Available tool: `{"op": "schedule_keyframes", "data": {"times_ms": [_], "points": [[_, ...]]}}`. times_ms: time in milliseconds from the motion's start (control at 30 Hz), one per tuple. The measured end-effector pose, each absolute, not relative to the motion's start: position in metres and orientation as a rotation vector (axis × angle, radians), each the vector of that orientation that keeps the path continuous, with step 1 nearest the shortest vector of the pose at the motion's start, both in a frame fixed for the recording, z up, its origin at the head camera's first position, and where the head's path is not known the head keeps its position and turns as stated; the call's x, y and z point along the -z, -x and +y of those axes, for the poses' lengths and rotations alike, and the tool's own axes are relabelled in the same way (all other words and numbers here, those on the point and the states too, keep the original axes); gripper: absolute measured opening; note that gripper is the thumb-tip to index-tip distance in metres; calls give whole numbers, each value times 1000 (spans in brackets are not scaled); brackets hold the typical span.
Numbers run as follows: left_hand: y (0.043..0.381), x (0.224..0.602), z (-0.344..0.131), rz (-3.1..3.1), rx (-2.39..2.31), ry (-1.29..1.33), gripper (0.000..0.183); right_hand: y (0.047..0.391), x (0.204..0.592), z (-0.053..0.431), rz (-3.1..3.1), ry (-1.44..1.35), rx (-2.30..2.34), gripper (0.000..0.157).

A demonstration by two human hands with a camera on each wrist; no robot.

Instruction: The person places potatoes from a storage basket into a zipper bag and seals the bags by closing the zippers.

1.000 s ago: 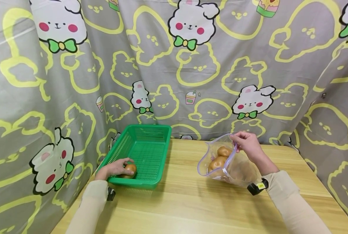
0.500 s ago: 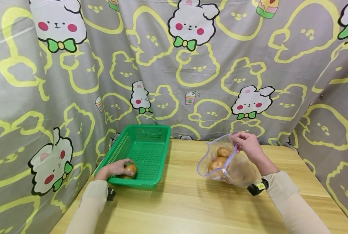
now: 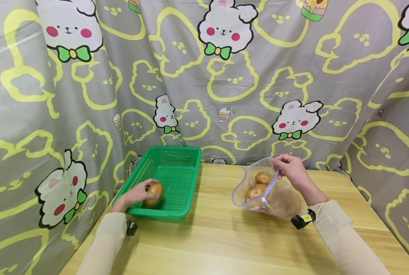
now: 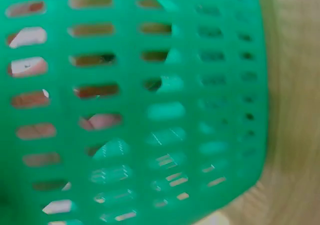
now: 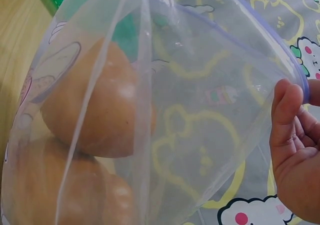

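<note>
My left hand (image 3: 136, 193) reaches over the near left rim of a green plastic basket (image 3: 188, 204). Its thumb and fingers grip a glossy brown, bun-like round (image 3: 154, 194), which stands tilted inside. In the left wrist view the slotted basket wall (image 4: 132, 75) hides most of the hand and round. To the right, my right hand (image 3: 291, 172) pinches the purple zip edge of a clear zip bag (image 3: 283, 196), holding its mouth spread. Inside the bag are several similar brown rounds (image 3: 256, 192); the right wrist view shows them through the plastic (image 5: 102, 102).
Both basket and bag are on a light wooden table (image 3: 211, 236). A grey patterned curtain (image 3: 204, 76) hangs behind the table and along both sides. The basket stands near the left curtain.
My left hand has raised the brown round slightly and tipped it more upright within the basket. The right hand and zip bag look unmoved.
</note>
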State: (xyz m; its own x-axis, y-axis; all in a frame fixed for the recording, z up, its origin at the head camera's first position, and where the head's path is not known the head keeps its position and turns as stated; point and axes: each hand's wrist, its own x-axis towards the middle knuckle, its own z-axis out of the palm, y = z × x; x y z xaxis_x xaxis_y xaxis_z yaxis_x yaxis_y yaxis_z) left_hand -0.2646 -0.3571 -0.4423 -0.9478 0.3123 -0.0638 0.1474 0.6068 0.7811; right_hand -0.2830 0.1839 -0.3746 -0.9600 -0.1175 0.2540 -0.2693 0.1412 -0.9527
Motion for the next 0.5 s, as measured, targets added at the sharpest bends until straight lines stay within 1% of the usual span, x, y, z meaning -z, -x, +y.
{"op": "schedule_keyframes", "data": {"times_ms": [267,500], "points": [[259,416,-336,2660,-1413,-414,61,284,376,184,-2296,-382,-1921,19],[244,379,-302,2686,-1472,-478,60,284,374,182,-2288,-374,-1918,20]]}}
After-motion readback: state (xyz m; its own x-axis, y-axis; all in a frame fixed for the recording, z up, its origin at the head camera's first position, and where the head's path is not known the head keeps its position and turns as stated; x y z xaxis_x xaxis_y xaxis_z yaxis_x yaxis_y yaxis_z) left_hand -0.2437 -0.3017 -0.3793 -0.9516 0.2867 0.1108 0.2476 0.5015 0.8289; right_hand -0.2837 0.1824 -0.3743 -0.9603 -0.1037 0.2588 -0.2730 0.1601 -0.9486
